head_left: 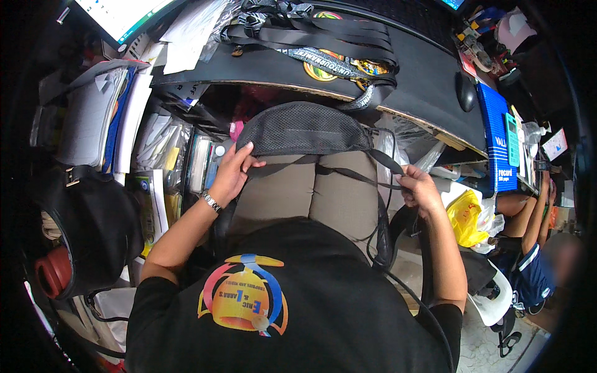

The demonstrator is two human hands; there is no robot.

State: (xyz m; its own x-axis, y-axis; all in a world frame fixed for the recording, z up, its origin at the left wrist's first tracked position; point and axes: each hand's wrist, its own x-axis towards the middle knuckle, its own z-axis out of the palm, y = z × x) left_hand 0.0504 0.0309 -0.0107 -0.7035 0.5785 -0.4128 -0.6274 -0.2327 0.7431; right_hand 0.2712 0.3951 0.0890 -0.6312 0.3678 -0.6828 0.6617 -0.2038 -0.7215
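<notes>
On lap: mesh pouch | left hand grips edge | right hand pinches strap

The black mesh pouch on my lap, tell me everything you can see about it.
The black mesh pouch is a wide, curved piece of perforated fabric lying across the knees, below the desk edge. Thin black straps run from its lower edge. The left hand grips its left corner; the right hand pinches a strap at the right. It looks soft and limp.
</notes>
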